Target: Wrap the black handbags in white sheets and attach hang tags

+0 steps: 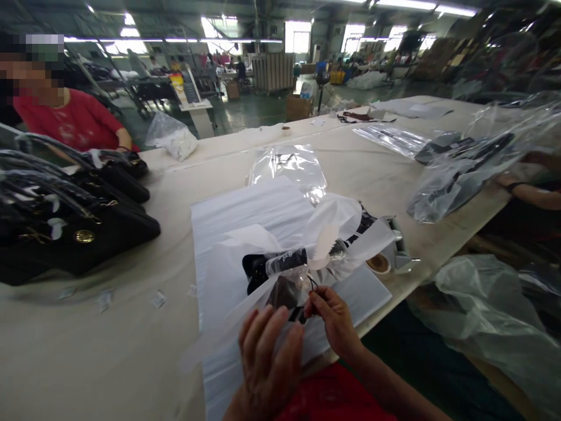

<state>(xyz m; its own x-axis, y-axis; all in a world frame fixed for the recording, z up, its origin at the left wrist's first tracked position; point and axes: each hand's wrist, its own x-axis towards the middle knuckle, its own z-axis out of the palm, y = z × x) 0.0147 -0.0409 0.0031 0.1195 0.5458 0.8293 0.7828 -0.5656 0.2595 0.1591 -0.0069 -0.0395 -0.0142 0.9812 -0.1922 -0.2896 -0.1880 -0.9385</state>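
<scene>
My right hand [336, 321] is closed in a pinch on a thin black cord [312, 284] at the near side of a partly wrapped black article. Beside it my left hand [269, 356] is open, its fingers spread and slightly blurred, low in front of the same article. A dark rolled part in clear plastic [287, 262] lies across the article, whose full shape is hidden by crumpled white tissue paper [335, 213]. Beneath everything is a stack of flat white sheets [219, 219].
A tape dispenser [401, 248] stands right of the sheets. Clear plastic bags [287, 164] lie beyond. Black handbags [79, 234] crowd the left, near a person in red [79, 117]. Another person's hand [508, 181] touches a plastic-covered item [456, 169] at right. Small packets [158, 299] dot the table.
</scene>
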